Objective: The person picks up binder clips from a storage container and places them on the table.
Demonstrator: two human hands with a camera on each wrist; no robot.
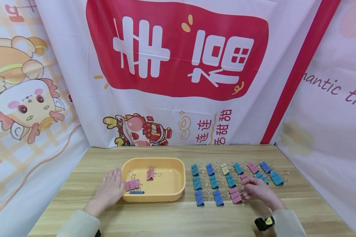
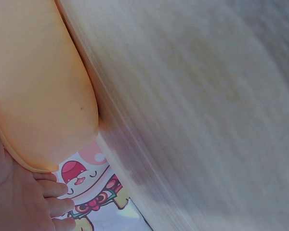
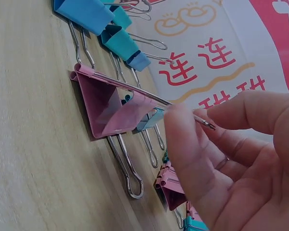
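Observation:
My right hand [image 1: 259, 191] pinches a wire handle of a pink binder clip [image 1: 235, 195] at the right end of the front row. The right wrist view shows this pink clip [image 3: 94, 108] standing by the wood surface, its other wire handle hanging free. My left hand [image 1: 109, 188] lies with straight fingers against the left side of a yellow plastic tray [image 1: 154, 198]. Inside the tray are a pink binder clip [image 1: 150, 173], another pink clip [image 1: 132, 185] and a blue clip [image 1: 136, 192]. The tray wall [image 2: 43, 86] fills the left of the left wrist view.
Several blue, teal, pink and cream binder clips stand in rows right of the tray, including a teal clip [image 1: 276, 178] at the right end. A printed cloth [image 1: 178, 125] hangs behind the wooden table [image 1: 166, 219], with more cloth at both sides.

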